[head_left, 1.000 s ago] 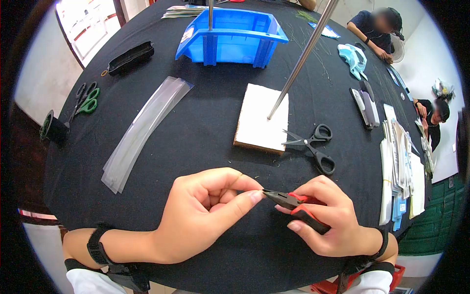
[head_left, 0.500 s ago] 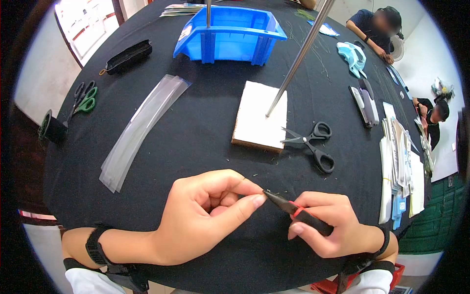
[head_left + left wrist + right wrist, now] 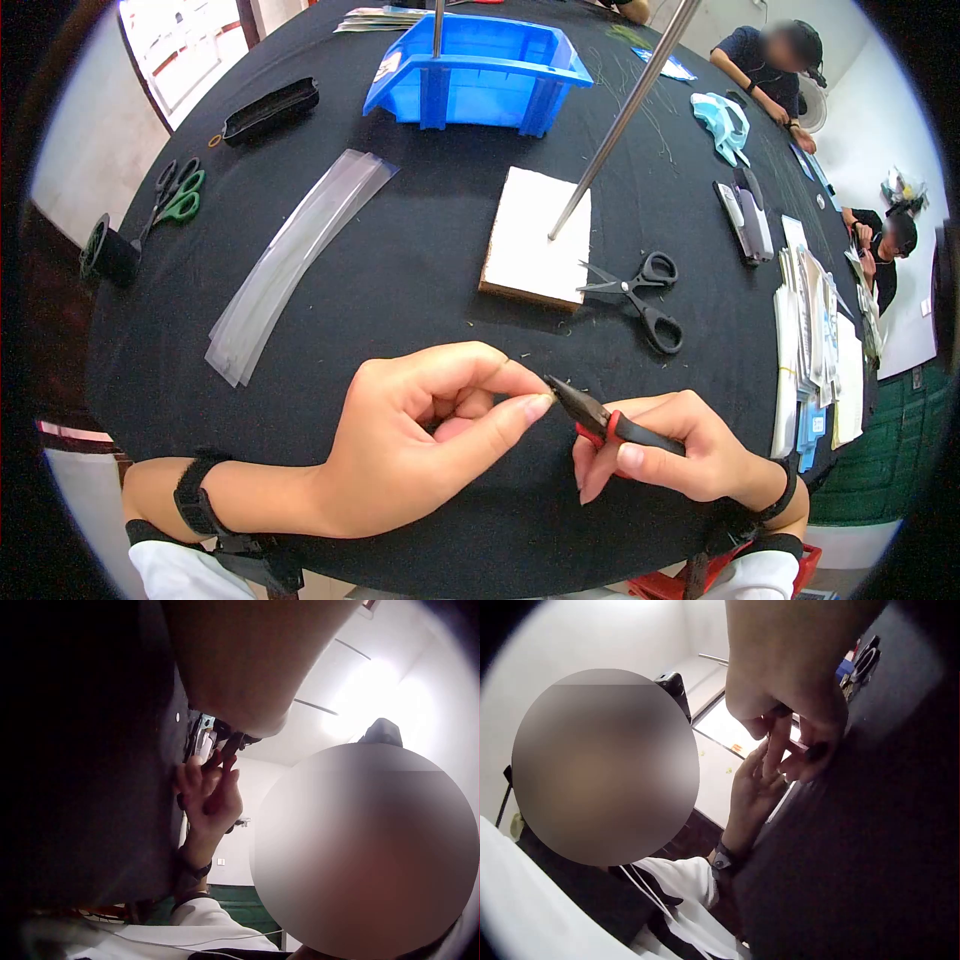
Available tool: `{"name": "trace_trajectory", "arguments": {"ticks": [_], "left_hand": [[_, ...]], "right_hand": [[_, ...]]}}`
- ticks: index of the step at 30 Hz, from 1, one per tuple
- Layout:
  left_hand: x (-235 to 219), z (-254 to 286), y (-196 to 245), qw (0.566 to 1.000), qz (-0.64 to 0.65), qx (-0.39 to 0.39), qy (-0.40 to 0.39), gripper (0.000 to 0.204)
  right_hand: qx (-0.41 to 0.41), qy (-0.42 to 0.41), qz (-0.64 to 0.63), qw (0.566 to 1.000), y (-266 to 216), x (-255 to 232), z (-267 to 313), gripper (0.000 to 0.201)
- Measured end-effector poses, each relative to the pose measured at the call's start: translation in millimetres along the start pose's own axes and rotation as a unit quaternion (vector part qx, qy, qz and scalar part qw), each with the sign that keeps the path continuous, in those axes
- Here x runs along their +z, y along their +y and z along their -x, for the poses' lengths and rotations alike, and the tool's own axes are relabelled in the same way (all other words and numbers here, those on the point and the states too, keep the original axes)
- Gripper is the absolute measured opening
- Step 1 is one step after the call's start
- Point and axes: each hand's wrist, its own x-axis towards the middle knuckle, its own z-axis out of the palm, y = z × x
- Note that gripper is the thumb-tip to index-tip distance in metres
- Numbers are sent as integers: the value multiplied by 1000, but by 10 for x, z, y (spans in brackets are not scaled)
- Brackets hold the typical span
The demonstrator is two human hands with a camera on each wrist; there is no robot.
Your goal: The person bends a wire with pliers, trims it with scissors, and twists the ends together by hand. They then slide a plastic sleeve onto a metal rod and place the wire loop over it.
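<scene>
In the head view my left hand (image 3: 430, 435) pinches the end of a thin strand between thumb and forefinger; most of it is hidden by the fingers, and I cannot tell its material. A pair of needle-nose pliers (image 3: 585, 408), with red-and-black handles, is gripped in my right hand (image 3: 680, 445). Their dark tips point up and left, right at the left fingertips. Beyond the hands, black-handled scissors (image 3: 640, 292) lie open beside a white-topped block (image 3: 535, 225) with a metal rod (image 3: 610, 140) standing in it. The right wrist view shows both hands close together, mostly in shadow.
A blue bin (image 3: 480, 95) stands at the back. Clear plastic strips (image 3: 295, 265) lie to the left, near green-and-black scissors (image 3: 178, 200) and a spool (image 3: 110, 250). On the right are a stapler (image 3: 745, 215) and paper packets (image 3: 805, 330). Two people sit at the far right.
The pliers have turned in my right hand, their tips angling further upward and the hand shifting slightly up. My left hand keeps its pinch and has moved slightly right.
</scene>
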Motion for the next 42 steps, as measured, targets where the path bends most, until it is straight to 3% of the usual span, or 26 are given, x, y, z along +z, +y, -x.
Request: {"name": "trace_trajectory", "arguments": {"ticks": [14,17,26,30,33,36,39,42], "left_hand": [[9,0,-1,1000,-16,13,-4,5],[17,3,-22,1000,-11,16,-4,5],[10,-5,20,999,-29,17,2,6],[-13,-5,41,999,-44,12,3,8],[2,-28,45,998,36,-50,23,10],[13,-31,31,994,82,-60,30,11],[18,-5,48,994,86,-69,-15,11],[39,14,50,998,6,-43,-42,10]], "right_hand": [[-39,39,60,997,30,85,18,17],[1,37,94,995,-14,82,35,16],[-63,67,151,984,-9,35,29,12],[-45,93,145,984,-49,43,24,15],[-54,120,171,976,-42,36,21,15],[-78,157,207,962,-11,49,25,15],[-99,195,239,946,-12,83,13,16],[-124,194,241,943,-4,113,-20,21]]}}
